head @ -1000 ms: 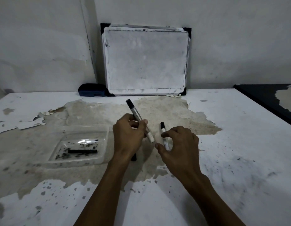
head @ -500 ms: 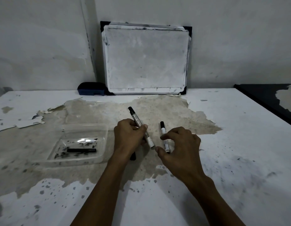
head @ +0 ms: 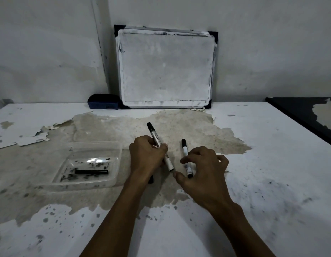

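On the peeling table (head: 253, 127) below a whiteboard (head: 166, 69), left hand (head: 146, 158) gripped a marker (head: 158, 141); right hand (head: 203, 169) curled over a second marker (head: 184, 149), hold unclear.

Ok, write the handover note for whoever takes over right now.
Left hand grips a capped marker, tilted, cap up.
Right hand, fingers curled, hovers at its lower end, over a second marker; whether it holds that one is unclear.
Clear tray at left holds a black stick.
Done: capped marker picked up.
Left: probably work on its lower end.
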Motion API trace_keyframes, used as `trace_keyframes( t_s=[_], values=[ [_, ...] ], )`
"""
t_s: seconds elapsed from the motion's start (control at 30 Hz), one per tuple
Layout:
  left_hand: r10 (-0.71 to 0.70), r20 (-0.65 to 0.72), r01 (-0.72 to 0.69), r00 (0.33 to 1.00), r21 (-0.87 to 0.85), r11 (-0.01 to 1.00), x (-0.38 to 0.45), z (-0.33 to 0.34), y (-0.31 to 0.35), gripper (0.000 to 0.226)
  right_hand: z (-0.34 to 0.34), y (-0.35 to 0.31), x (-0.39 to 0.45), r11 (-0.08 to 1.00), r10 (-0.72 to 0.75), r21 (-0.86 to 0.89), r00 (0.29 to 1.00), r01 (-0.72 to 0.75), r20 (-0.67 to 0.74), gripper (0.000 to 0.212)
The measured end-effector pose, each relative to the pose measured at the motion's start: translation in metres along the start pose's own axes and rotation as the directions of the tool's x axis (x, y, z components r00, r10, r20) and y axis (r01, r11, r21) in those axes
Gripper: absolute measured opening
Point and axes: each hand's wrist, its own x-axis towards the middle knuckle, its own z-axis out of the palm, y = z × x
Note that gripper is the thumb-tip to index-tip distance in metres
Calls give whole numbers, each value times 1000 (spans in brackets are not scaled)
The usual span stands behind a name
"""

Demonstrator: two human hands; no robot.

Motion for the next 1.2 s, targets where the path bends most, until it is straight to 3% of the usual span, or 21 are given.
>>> trace_keyframes(
  t_s=[0.17,0.3,0.6,0.8,1.03,1.2],
  values=[
    [-96,35,102,995,-258,961,-7,-9,14,14,2,-2,2,1000,11,-14,999,-12,-53,34],
    [-171,94,195,981,-428,882,-10,-13,20,17,5,-5,3,997,-43,55,983,54,-178,21],
    [-261,183,318,948,-627,711,-10,-16,27,21,7,-16,1,981,-38,160,922,108,-386,14],
    [-262,230,348,937,-630,694,-10,-20,29,22,6,-18,1,957,-20,259,925,127,-379,14],
    [-262,330,417,907,-621,664,-9,-25,31,15,-5,-7,7,907,-152,322,924,271,-351,14],
    [-262,351,433,899,-624,650,-9,-24,31,14,-9,-3,12,850,-161,442,941,286,-299,9]
  ],
)
